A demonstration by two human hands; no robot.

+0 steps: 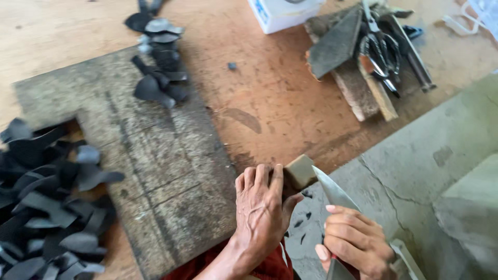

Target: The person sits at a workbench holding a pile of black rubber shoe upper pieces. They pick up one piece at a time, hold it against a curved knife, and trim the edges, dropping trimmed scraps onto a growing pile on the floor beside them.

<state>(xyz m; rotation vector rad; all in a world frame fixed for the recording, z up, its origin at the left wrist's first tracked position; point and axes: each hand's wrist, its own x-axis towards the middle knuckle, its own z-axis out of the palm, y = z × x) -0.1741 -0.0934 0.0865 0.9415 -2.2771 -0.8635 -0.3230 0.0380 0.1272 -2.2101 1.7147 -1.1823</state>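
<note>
Hands sit low by the grey stone slab [415, 171], and we use that slab to say where things are. Our left hand [262, 210] is at the slab's left edge. Its fingers [259, 179] are curled down tight over something dark, just beside a small tan block [300, 171]. We cannot tell if they touch the block.

Our right hand [355, 241] is over the near part of the slab. Its fingers are wrapped shut round the handle of a knife [334, 193]. The knife blade points up toward the tan block and ends very near the left thumb.

We think the blade could slip and nick that thumb, because they are so close.

Left of the slab lies a dark worn board [155, 155]. Farther left is a heap of black cut pieces [46, 207]. More black pieces [158, 57] lie at the far end of the board. Beyond the slab sit scissors [381, 49] on wood scraps and a white box [282, 13].
</note>
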